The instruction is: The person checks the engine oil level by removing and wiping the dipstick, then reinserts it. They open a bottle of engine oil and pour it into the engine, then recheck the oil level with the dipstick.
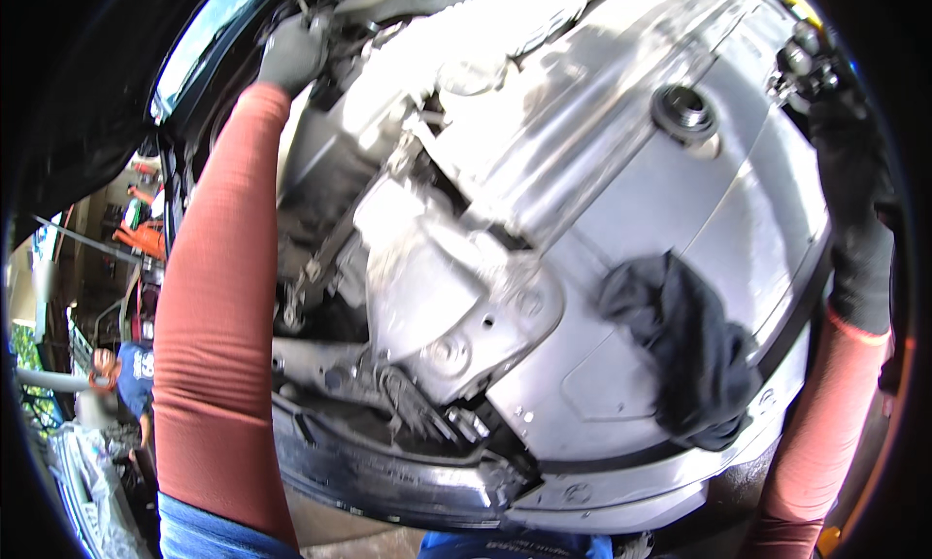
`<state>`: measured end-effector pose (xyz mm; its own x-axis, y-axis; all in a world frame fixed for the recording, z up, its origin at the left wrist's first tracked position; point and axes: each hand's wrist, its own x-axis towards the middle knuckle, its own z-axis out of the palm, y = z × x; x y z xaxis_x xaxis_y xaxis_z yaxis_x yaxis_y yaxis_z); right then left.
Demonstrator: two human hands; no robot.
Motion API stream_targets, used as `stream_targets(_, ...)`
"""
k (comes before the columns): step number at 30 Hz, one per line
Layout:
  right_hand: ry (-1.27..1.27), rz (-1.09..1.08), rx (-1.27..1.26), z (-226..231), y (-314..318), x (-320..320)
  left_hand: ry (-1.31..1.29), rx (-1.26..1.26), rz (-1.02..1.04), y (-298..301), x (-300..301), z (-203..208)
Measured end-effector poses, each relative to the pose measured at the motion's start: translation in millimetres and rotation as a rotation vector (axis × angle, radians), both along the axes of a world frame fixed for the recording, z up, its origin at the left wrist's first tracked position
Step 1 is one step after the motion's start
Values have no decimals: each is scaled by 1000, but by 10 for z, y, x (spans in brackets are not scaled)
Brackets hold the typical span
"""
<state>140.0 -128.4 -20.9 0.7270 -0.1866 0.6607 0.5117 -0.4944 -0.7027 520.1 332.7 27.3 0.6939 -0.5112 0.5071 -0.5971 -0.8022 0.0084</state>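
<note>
My left hand point(294, 56), in a grey glove, reaches far into a car's engine bay at the upper left. Its fingers look curled beside thin cables or hoses; what they hold cannot be made out. At the far right, my right hand point(843, 136) wears a dark glove and reaches along the side of the engine bay. Small shiny rounded shapes point(804, 62) lie at its fingertips, too unclear to name. A crumpled black cloth point(694, 355) lies on the grey front cover point(592, 365), between my arms. Farther up stands a round black cap point(684, 112).
A silvery bracket point(427, 287) and dark gaps lie left of the cover. The curved front edge point(388, 476) of the car runs nearest me. Beyond my left arm, a person in a dark blue shirt point(134, 374) is in the background, near an orange object point(144, 237).
</note>
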Motion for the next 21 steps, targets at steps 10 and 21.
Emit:
stream_targets(10, 27, -268, -363, -10, 266, -24, 118, -42, 132, -21, 153, -156)
stream_targets(21, -87, 53, 388, 177, 496, 83, 2, -93, 59, -93, -135, 253)
